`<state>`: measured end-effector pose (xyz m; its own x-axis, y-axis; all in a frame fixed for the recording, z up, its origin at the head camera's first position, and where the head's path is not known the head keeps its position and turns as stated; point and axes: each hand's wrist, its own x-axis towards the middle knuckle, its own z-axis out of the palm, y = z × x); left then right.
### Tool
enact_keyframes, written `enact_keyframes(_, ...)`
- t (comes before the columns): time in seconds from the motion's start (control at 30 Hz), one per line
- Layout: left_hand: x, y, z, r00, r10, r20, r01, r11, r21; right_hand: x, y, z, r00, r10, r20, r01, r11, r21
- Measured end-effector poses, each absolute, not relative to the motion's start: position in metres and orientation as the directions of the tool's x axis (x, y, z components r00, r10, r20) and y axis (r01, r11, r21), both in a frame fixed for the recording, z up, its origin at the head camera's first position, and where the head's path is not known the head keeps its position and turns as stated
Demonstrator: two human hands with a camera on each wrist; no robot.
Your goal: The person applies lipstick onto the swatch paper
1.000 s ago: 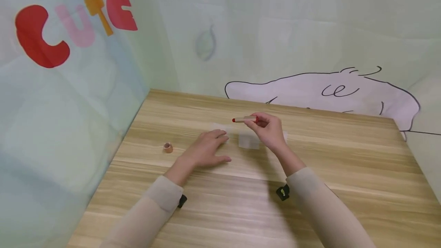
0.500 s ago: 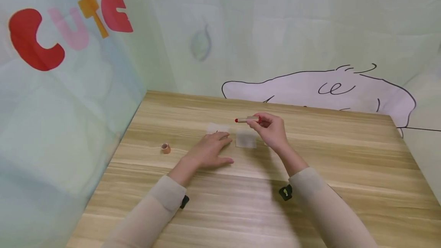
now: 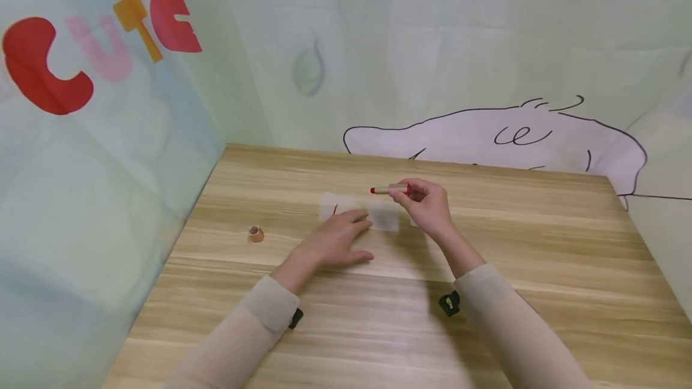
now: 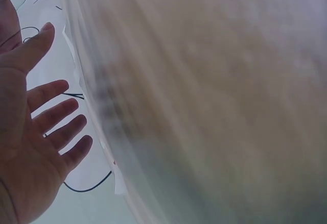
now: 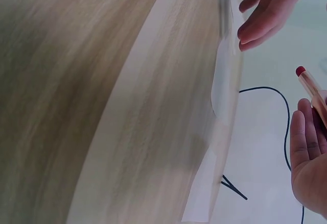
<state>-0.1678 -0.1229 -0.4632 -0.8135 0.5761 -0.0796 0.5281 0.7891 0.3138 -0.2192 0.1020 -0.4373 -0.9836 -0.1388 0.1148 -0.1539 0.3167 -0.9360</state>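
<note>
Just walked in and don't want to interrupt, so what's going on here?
A person's right hand holds an uncapped red lipstick above the table. The left hand, fingers extended, partly hides a paper slip bearing a red stroke. Another slip lies beside it, and a copper-coloured cap sits off to the left.

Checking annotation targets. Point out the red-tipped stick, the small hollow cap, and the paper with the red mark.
Red-tipped stick [image 3: 384, 189]: head view, barrel behind the tip.
Small hollow cap [image 3: 257, 236]: head view, outer wall.
Paper with the red mark [image 3: 346, 202]: head view, bare area right of the mark.
</note>
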Motion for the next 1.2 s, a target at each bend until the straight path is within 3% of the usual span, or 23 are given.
enact_keyframes(0.27,-0.168,-0.114,-0.464,-0.780,0.620,-0.088,0.580,0.768,0.273,-0.219,0.104,-0.438,-0.985,-0.146,0.088,-0.130,0.313,-0.941)
enact_keyframes(0.83,-0.169,-0.110,-0.466,-0.772,0.614,-0.163,0.578,0.785,0.221,-0.220,0.108,-0.448,-0.987,-0.148,0.069,-0.117,0.342,-0.933)
enact_keyframes(1.0,-0.171,-0.109,-0.468,-0.773,0.616,-0.153,0.580,0.783,0.224,-0.222,0.109,-0.453,-0.981,-0.151,0.125,-0.179,0.434,-0.883)
enact_keyframes(1.2,-0.170,-0.110,-0.467,-0.770,0.622,-0.141,0.586,0.777,0.229,-0.226,0.113,-0.463,-0.947,-0.251,0.200,-0.308,0.537,-0.785)
